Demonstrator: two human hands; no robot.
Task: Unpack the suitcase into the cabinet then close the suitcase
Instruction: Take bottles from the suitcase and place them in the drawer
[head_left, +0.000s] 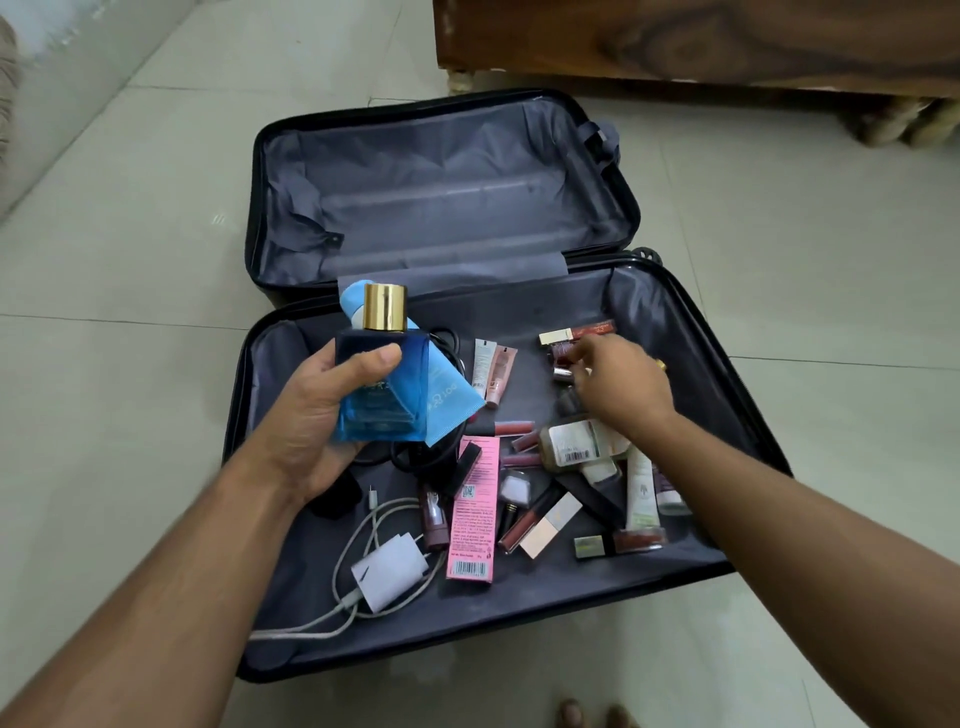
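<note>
While the left hand (311, 415) grips a blue perfume bottle (379, 384), the right hand (618, 384) pinches among lipsticks (563, 364) in the open suitcase (675, 322).

Suitcase (249, 415): black shell, grey lining, lying fully open on the floor. Far half bare. Near half holds scattered cosmetics (561, 493), charger (387, 569).

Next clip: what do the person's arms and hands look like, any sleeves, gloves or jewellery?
Both forearms are bare right to the frame's edge, with no sleeves in view. The left hand and right hand wear no gloves, and no rings, watch or bracelets show.
</note>
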